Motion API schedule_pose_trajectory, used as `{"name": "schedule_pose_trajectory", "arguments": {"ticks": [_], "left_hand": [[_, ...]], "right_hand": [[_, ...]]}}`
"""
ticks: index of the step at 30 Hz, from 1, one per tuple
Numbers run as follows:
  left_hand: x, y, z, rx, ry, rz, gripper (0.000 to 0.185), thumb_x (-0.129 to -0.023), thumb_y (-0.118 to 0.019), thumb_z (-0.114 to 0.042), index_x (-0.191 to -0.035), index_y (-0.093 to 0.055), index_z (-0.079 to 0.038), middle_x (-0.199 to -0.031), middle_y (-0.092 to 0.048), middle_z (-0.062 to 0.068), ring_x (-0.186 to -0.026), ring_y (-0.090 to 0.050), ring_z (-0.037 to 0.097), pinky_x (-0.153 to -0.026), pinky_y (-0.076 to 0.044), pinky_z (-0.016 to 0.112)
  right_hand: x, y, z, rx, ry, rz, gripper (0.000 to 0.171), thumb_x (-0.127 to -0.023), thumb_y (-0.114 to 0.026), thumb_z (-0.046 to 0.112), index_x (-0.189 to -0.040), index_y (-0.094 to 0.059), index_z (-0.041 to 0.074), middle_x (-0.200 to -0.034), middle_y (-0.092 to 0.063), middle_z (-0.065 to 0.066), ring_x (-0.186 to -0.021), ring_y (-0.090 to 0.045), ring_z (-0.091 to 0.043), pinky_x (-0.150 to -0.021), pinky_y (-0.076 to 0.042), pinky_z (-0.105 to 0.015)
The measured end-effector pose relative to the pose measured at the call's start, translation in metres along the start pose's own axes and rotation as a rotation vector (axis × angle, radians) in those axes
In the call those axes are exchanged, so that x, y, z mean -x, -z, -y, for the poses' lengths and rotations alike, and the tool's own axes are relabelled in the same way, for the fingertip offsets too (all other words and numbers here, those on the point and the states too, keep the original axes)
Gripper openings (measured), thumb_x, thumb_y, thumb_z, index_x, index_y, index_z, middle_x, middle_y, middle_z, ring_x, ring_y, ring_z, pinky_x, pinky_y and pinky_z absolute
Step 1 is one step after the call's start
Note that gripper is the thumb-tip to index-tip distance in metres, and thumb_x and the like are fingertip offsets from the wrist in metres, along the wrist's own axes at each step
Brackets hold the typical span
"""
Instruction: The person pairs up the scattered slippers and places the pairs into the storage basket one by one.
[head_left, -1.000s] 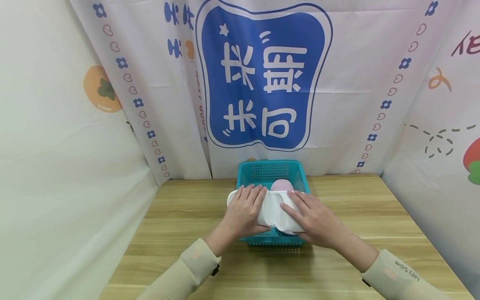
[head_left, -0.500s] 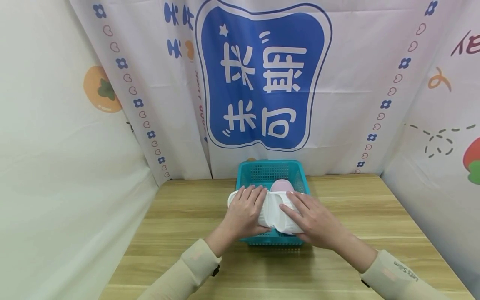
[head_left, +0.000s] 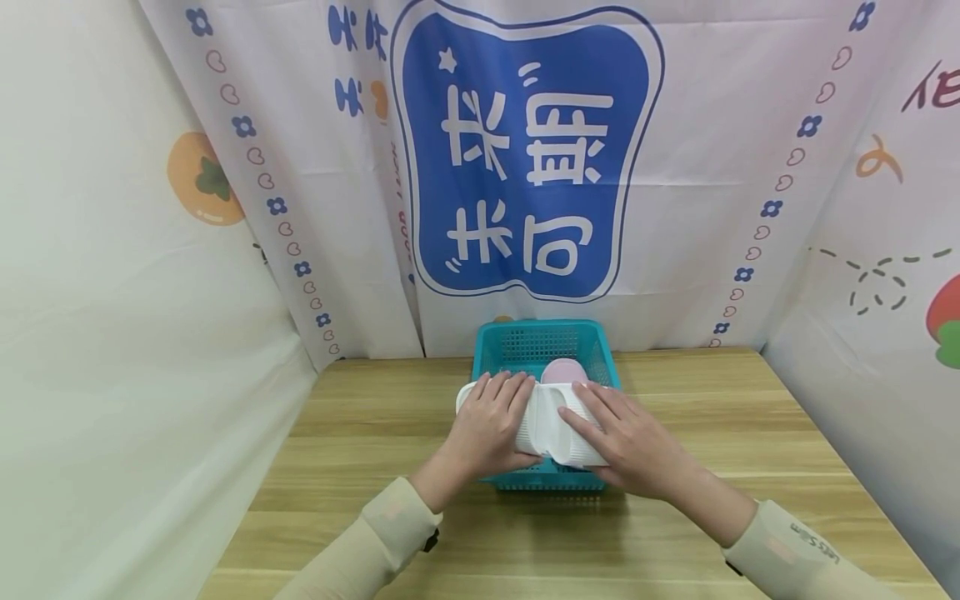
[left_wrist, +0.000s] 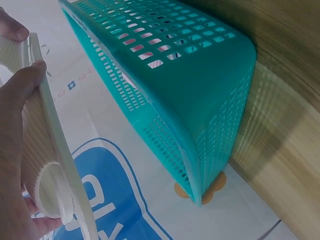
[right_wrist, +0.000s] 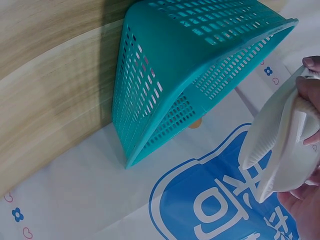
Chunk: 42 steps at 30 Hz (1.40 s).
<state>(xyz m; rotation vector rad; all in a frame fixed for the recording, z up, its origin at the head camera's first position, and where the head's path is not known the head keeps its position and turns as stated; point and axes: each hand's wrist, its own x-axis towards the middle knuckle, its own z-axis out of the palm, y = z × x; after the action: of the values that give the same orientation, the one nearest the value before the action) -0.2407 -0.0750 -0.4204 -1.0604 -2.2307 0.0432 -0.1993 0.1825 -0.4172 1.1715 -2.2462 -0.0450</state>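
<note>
Both hands hold a white ribbed plastic piece (head_left: 546, 425) just above the teal basket (head_left: 540, 327) in the head view. My left hand (head_left: 491, 421) grips its left part, fingers spread on top and thumb at the near edge. My right hand (head_left: 633, 442) grips the right part in the same way. In the left wrist view the thumb (left_wrist: 20, 85) pinches the thin white edge (left_wrist: 55, 140) beside the basket (left_wrist: 200, 75). In the right wrist view fingers (right_wrist: 310, 200) curl round the curved white piece (right_wrist: 280, 145) over the basket (right_wrist: 170, 65). A pink rounded thing (head_left: 564, 372) lies inside the basket, partly hidden.
The basket stands at the back middle of a wooden table (head_left: 360, 433). Printed cloth walls (head_left: 525, 167) close in the back and both sides. Bare wood stretches to the left, to the right and in front of the basket.
</note>
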Motion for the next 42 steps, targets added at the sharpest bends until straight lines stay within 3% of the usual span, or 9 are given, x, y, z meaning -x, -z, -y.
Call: {"name": "schedule_pose_trajectory", "arguments": {"ticks": [12,19,24,30,42], "left_hand": [[-0.001,0.002,0.003,0.028,-0.012,-0.004,0.109,-0.059,-0.074,-0.073,-0.136,-0.05,-0.001,-0.131,-0.056,0.015,-0.116,-0.055,0.033,-0.097,-0.046,0.052],[-0.001,0.002,0.005,0.047,-0.035,-0.019,0.109,-0.056,-0.076,-0.073,-0.135,-0.051,-0.001,-0.13,-0.057,0.014,-0.115,-0.055,0.031,-0.096,-0.046,0.052],[0.0,0.002,0.005,0.053,-0.053,-0.024,0.107,-0.058,-0.074,-0.074,-0.133,-0.052,-0.002,-0.13,-0.057,0.014,-0.115,-0.055,0.03,-0.095,-0.048,0.051],[0.001,0.003,0.006,0.072,-0.06,0.018,0.106,-0.06,-0.073,-0.074,-0.135,-0.051,-0.003,-0.132,-0.056,0.012,-0.117,-0.053,0.03,-0.098,-0.046,0.052],[0.002,0.001,0.007,0.072,-0.069,0.038,0.106,-0.061,-0.071,-0.076,-0.136,-0.05,-0.004,-0.133,-0.055,0.011,-0.12,-0.052,0.029,-0.105,-0.04,0.047]], "right_hand": [[0.003,0.003,-0.003,-0.055,0.041,-0.002,0.084,-0.08,-0.076,0.046,-0.147,-0.04,0.011,-0.148,-0.038,-0.023,-0.131,-0.041,-0.043,-0.101,-0.041,-0.055],[0.006,0.006,-0.006,-0.09,0.097,0.003,0.092,-0.068,-0.086,0.036,-0.146,-0.042,0.013,-0.149,-0.036,-0.023,-0.131,-0.04,-0.042,-0.1,-0.042,-0.056],[0.007,0.008,-0.007,-0.118,0.123,0.017,0.092,-0.068,-0.086,0.035,-0.147,-0.042,0.016,-0.15,-0.034,-0.024,-0.131,-0.039,-0.044,-0.1,-0.04,-0.058],[0.01,0.01,-0.006,-0.163,0.138,0.055,0.095,-0.065,-0.087,0.034,-0.148,-0.042,0.023,-0.153,-0.029,-0.023,-0.133,-0.035,-0.046,-0.1,-0.037,-0.062],[0.009,0.011,-0.004,-0.162,0.145,0.048,0.092,-0.063,-0.089,0.028,-0.144,-0.047,0.022,-0.149,-0.034,-0.025,-0.131,-0.039,-0.046,-0.096,-0.043,-0.059]]}}
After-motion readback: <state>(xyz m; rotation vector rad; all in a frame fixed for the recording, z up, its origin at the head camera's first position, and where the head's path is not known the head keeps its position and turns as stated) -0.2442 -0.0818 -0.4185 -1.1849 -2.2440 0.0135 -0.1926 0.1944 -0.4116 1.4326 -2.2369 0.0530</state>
